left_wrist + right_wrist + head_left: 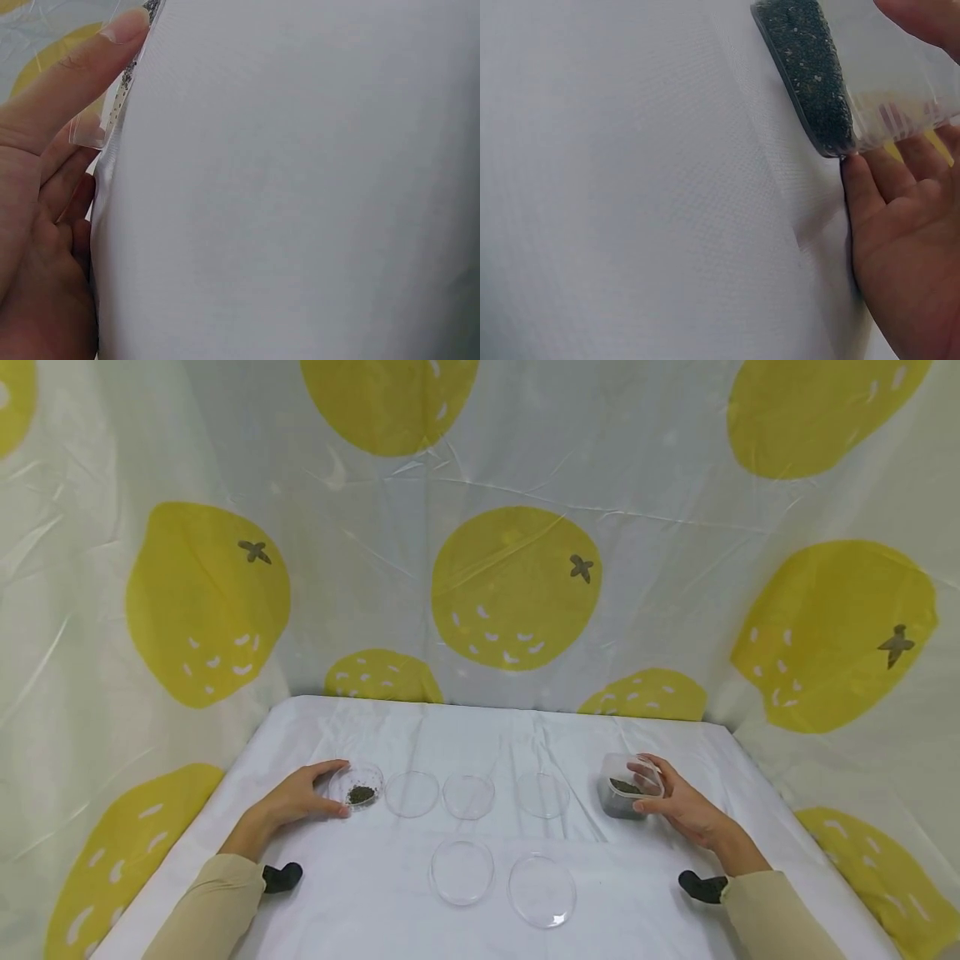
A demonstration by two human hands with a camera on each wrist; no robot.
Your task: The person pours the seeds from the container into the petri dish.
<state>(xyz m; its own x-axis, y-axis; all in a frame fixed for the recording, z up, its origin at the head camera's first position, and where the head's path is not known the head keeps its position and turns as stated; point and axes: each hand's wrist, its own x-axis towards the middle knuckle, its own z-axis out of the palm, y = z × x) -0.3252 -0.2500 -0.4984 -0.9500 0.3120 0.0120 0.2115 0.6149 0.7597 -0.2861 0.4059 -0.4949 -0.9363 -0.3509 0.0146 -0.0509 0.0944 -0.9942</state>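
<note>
The right hand [678, 802] is holding a clear plastic tub [619, 807], its thumb lying along the near side and its fingers reaching behind. Dark grains [802, 67] are filling the tub's lower part. Well to the left of the tub, the left hand [300, 795] is gripping a clear round dish [372, 774] between thumb and fingers; a small heap of dark grains is lying inside. Left of the tub, three clear round pieces [468, 798] are resting in a row on the white-covered bench [360, 893], while two more [462, 872] are lying nearer the person.
</note>
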